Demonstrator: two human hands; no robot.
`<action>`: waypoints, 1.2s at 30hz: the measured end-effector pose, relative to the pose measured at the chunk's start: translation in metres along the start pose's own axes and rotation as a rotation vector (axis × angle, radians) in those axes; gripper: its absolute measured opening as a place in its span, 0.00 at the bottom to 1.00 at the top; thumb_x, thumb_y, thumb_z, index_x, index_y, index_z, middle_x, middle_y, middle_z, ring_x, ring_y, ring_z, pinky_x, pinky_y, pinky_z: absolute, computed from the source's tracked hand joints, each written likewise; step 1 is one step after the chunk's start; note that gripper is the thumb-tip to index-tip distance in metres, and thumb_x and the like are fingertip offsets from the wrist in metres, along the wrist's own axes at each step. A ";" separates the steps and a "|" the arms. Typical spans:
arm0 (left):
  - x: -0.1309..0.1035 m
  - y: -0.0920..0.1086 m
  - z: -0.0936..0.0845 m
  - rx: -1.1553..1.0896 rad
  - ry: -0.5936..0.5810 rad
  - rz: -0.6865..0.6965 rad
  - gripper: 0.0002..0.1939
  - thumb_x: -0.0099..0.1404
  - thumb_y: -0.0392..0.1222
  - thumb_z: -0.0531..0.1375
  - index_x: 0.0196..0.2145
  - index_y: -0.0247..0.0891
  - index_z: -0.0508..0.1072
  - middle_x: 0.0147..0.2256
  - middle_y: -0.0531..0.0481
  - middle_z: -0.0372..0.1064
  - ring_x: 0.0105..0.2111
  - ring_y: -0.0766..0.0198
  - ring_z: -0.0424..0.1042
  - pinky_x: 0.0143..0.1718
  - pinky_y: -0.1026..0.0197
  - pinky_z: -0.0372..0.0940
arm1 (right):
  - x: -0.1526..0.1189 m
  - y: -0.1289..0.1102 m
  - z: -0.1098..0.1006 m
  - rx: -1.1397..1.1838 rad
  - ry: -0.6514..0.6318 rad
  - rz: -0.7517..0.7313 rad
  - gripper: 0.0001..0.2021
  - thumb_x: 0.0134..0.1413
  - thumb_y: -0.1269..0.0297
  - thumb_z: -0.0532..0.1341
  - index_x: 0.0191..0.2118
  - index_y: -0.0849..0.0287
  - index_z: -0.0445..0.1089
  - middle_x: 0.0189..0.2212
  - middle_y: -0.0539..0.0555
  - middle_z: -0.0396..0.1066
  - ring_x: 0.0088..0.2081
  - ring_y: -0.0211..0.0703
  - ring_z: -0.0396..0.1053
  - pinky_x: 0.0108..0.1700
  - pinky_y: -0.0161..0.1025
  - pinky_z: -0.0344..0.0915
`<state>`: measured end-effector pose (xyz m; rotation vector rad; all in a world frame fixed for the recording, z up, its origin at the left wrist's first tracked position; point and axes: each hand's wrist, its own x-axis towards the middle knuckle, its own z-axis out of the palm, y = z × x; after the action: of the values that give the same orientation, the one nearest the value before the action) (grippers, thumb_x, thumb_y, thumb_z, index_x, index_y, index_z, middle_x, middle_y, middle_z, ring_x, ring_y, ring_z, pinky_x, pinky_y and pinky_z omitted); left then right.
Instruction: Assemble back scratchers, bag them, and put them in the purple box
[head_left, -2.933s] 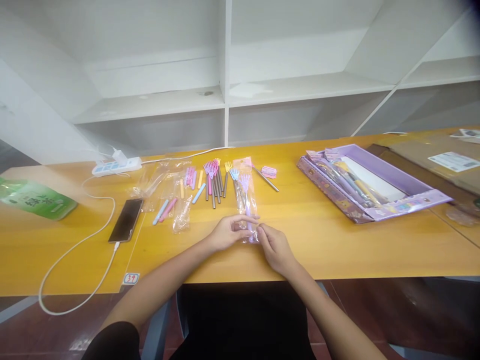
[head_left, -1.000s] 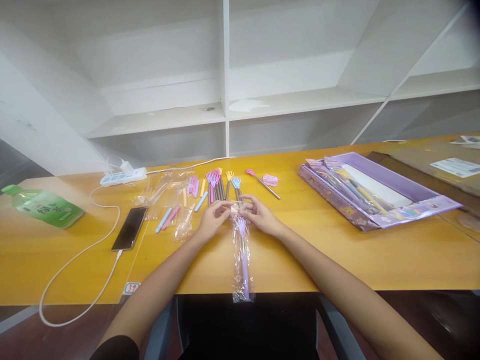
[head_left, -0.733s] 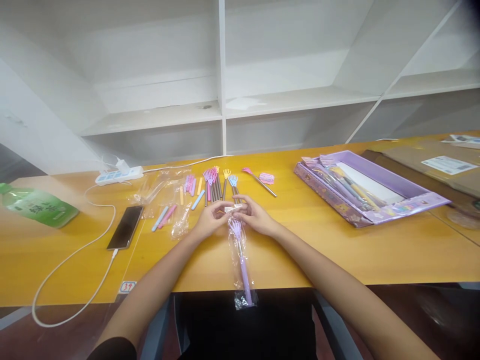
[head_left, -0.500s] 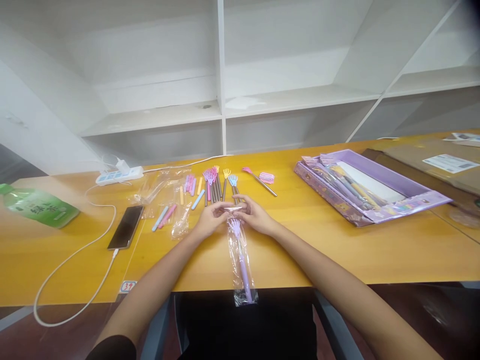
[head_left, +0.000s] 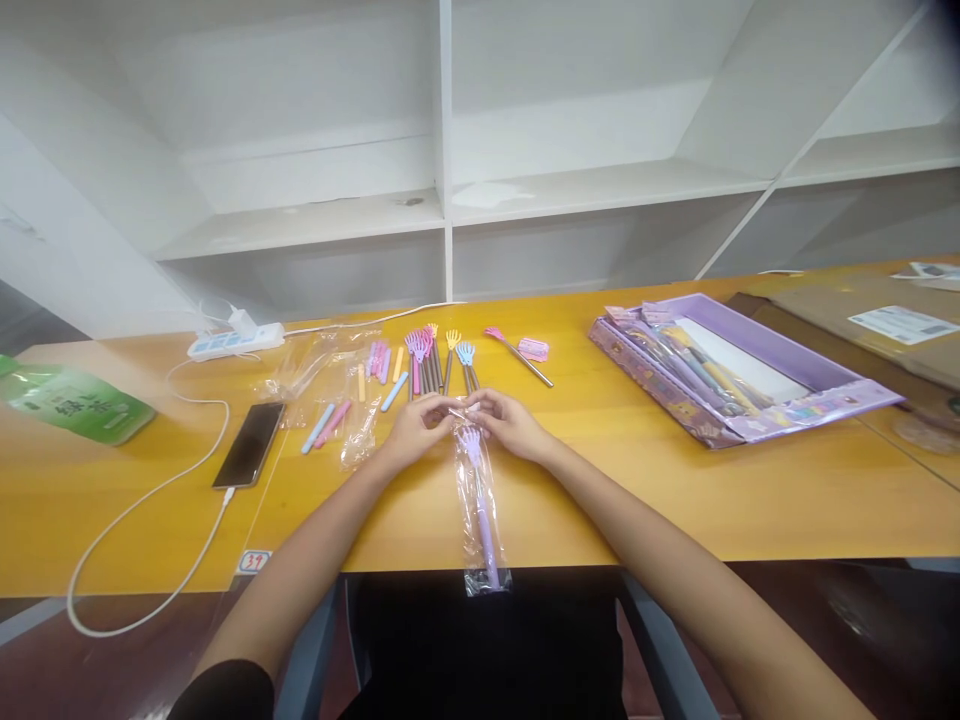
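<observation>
A purple hand-shaped scratcher [head_left: 486, 530] lies in a clear plastic bag [head_left: 466, 540], its lower end over the table's front edge. At the bag's top end, my left hand [head_left: 418, 428] pinches the plastic from the left and my right hand [head_left: 510, 424] pinches it from the right. Just beyond my hands are several scratchers with pink, yellow and blue heads [head_left: 466, 354]. A pink-headed scratcher [head_left: 529, 362] lies apart, beside a pink label [head_left: 533, 349]. Loose coloured handles [head_left: 331, 424] are spread to the left.
At the right, a purple display box [head_left: 817, 415] holds bagged scratchers, beside a cardboard carton [head_left: 817, 305]. On the left are a phone [head_left: 250, 445] with a cable, a power strip [head_left: 236, 341], a green bottle [head_left: 82, 402] and loose clear bags [head_left: 315, 360]. White shelves stand behind.
My fingers have drawn in closer at the bag's top, and the bag has shifted slightly. The camera view has moved a little.
</observation>
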<state>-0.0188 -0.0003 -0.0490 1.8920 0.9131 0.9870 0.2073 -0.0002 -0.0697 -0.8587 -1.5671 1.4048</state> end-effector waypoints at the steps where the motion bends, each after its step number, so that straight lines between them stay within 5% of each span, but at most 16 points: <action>1: 0.000 0.000 0.001 -0.024 0.010 -0.011 0.12 0.71 0.42 0.64 0.49 0.40 0.83 0.46 0.42 0.77 0.48 0.56 0.77 0.53 0.53 0.71 | 0.000 -0.001 0.000 -0.005 0.001 0.012 0.19 0.61 0.48 0.68 0.47 0.56 0.69 0.32 0.48 0.72 0.29 0.35 0.66 0.32 0.35 0.64; 10: 0.000 -0.012 0.012 -0.208 0.109 -0.121 0.14 0.66 0.43 0.67 0.47 0.36 0.83 0.46 0.41 0.79 0.46 0.57 0.79 0.53 0.53 0.73 | -0.001 -0.004 -0.001 0.033 0.002 0.049 0.24 0.56 0.52 0.72 0.54 0.57 0.72 0.44 0.55 0.80 0.41 0.44 0.77 0.44 0.42 0.74; 18: -0.004 0.008 0.006 0.209 0.112 0.005 0.08 0.72 0.42 0.62 0.43 0.40 0.82 0.41 0.46 0.80 0.40 0.59 0.77 0.42 0.58 0.70 | -0.003 -0.008 -0.001 -0.033 -0.001 0.046 0.23 0.58 0.55 0.71 0.56 0.58 0.73 0.34 0.51 0.76 0.35 0.42 0.75 0.39 0.40 0.72; 29: 0.000 -0.004 0.002 0.350 0.030 0.002 0.07 0.75 0.39 0.57 0.37 0.39 0.72 0.39 0.47 0.70 0.41 0.57 0.70 0.46 0.55 0.65 | -0.005 -0.004 0.002 -0.023 -0.040 0.025 0.31 0.60 0.57 0.69 0.65 0.56 0.63 0.40 0.52 0.76 0.38 0.41 0.74 0.38 0.38 0.70; 36: -0.002 -0.010 0.006 0.427 0.001 0.011 0.08 0.77 0.38 0.51 0.37 0.40 0.65 0.42 0.47 0.63 0.41 0.57 0.67 0.48 0.52 0.65 | -0.005 0.002 -0.001 -0.116 -0.044 0.022 0.35 0.61 0.58 0.69 0.69 0.59 0.59 0.32 0.47 0.71 0.30 0.37 0.66 0.35 0.37 0.64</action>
<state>-0.0168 -0.0001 -0.0610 2.2484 1.1873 0.8453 0.2100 -0.0043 -0.0728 -0.9211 -1.6909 1.3670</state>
